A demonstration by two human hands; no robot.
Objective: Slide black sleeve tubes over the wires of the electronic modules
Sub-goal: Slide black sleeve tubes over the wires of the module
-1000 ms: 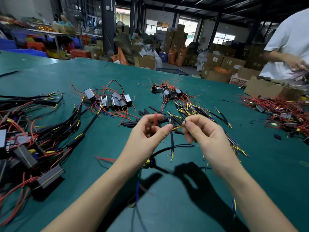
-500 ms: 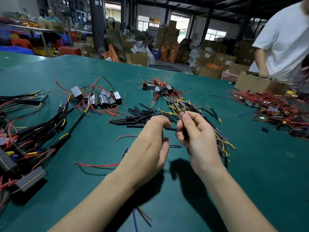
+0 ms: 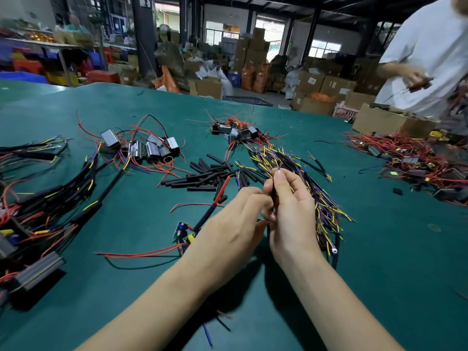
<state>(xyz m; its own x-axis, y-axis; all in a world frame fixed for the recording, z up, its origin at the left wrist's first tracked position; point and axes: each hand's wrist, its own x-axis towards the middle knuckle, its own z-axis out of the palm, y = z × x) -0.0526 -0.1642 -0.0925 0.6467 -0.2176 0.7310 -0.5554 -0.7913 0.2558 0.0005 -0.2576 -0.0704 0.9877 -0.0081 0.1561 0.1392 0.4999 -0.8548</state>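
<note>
While the green table [image 3: 379, 249] fills nearly the whole view, piles of work lie spread across it: sleeved harnesses [image 3: 50, 198] at the left edge, a cluster of grey modules [image 3: 141, 148] with red wires behind them, and a fan of yellow and purple wire ends [image 3: 291, 163] just beyond the hands. Another person in a white shirt [image 3: 425, 51] stands at the far right corner by a cardboard box [image 3: 387, 122]. Loose black sleeve tubes [image 3: 202, 178] lie heaped between the grey modules and the fanned wires. Over the table's middle, the left hand [image 3: 228, 234] and right hand [image 3: 291, 214] meet, fingertips touching. The right hand's thumb and forefinger pinch a thin dark wire [image 3: 274, 183] held upright, its tip showing above the thumb. The left hand's fingers curl toward that same wire, though whether they pinch it cannot be told. Just left of that hand, a small circuit module [image 3: 183, 234] lies on the table, one black sleeve [image 3: 207, 216] already over its lead.
</note>
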